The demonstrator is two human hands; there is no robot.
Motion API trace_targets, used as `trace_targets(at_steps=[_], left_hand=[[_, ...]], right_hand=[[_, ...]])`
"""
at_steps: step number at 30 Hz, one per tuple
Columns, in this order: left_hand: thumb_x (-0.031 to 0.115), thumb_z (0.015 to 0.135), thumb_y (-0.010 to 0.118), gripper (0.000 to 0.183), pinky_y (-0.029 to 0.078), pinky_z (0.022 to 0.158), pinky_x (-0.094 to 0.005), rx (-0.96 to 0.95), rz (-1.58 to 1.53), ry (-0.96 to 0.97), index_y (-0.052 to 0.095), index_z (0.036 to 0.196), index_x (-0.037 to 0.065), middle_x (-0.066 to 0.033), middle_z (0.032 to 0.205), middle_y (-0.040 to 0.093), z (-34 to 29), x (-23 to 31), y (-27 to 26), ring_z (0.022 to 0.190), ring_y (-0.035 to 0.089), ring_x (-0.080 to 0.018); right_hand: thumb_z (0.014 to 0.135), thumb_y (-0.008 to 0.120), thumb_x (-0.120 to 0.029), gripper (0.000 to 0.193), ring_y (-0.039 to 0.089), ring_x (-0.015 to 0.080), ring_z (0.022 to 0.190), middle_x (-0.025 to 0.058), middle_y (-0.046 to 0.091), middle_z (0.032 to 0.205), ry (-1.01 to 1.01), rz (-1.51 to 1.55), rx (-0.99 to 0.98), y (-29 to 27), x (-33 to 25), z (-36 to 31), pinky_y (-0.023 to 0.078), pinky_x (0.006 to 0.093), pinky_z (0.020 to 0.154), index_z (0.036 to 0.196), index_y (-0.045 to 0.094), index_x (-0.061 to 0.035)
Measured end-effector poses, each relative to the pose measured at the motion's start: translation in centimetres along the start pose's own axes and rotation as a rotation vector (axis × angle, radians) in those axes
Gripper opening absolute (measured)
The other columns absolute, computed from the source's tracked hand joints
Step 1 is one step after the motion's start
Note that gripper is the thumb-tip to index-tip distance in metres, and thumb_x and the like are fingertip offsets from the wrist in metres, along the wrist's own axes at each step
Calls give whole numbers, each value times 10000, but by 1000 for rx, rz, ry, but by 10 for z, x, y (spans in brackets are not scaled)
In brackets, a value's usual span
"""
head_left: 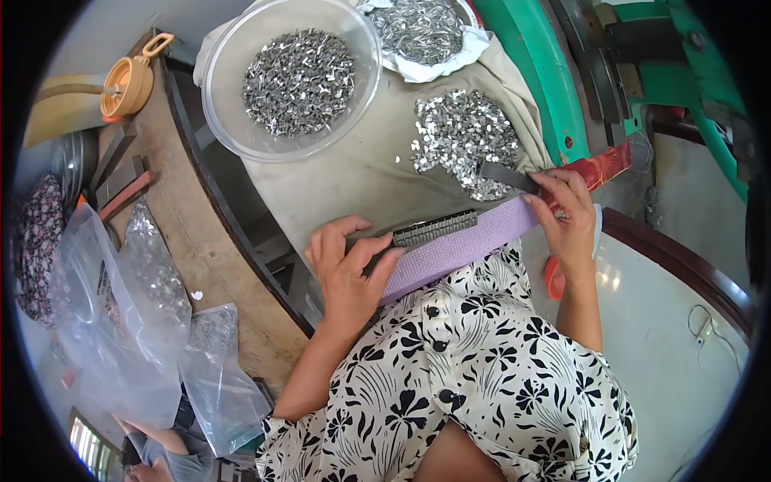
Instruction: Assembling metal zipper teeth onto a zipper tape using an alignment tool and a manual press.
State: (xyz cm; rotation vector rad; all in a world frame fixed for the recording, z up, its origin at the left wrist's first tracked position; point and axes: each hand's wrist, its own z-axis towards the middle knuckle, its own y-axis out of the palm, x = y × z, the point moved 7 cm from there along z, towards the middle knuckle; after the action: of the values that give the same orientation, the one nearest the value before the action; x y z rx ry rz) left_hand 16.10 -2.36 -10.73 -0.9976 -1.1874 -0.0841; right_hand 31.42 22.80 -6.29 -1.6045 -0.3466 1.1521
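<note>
- Row of small metal pieces [434, 229], set side by side, lies along the upper edge of a lavender woven band [462, 254], just above the patterned shirt [482, 377].
- Left hand [347, 261]: thumb and forefinger tips come close to each other at the row's left end; whether they clamp it or only brace it, I cannot tell. The other fingers are loosely bent and apart.
- Right hand [566, 210]: thumb and forefinger look pinched on one end of a dark flat strip [503, 175], whose other end reaches over a loose heap of silvery pieces [464, 132].
- Step in hand, as I judge it: tending the row, with the strip at the ready.
- Next move seems to call for a steady left hand at the row and a controlled right-hand pinch.
- Farther out: a clear round bowl [225, 104] of grey pieces and a white-lined container [474, 55] of slim shiny ones, by the beige cloth [321, 189].
</note>
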Motion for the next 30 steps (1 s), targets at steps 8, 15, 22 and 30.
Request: trace_targets(at_steps=[8,15,22,30], left_hand=[[87,672,847,235,372,898,-371,12,41,73,720,869,86,-80,1074,617,-1,8,-2,1027,526,-266],[86,676,846,225,375,897,-372,16,50,73,717,860,84,-79,1073,616,0,8,-2,1026,527,-264],[135,691,836,218,357,892,-377,23,28,55,747,889,123,-37,1089,613,-2,4,-1,1030,511,-260],[120,682,838,222,358,908,-382,14,34,55,751,886,112,-43,1090,609,-1,4,2,1050,505,-262]], right_hand=[[760,784,-37,312,631,221,861,90,654,992,-119,-80,-31,2,-2,6,512,318,724,1062,711,-19],[780,774,-23,273,632,194,828,89,660,991,-79,-35,-16,1,2,3,512,286,671,1048,721,-14],[768,783,11,294,616,138,787,74,665,972,29,121,45,-8,4,-5,499,246,684,1057,736,-11],[754,791,19,306,632,142,810,77,675,973,-14,84,81,-11,7,-7,508,248,692,1053,741,-17]])
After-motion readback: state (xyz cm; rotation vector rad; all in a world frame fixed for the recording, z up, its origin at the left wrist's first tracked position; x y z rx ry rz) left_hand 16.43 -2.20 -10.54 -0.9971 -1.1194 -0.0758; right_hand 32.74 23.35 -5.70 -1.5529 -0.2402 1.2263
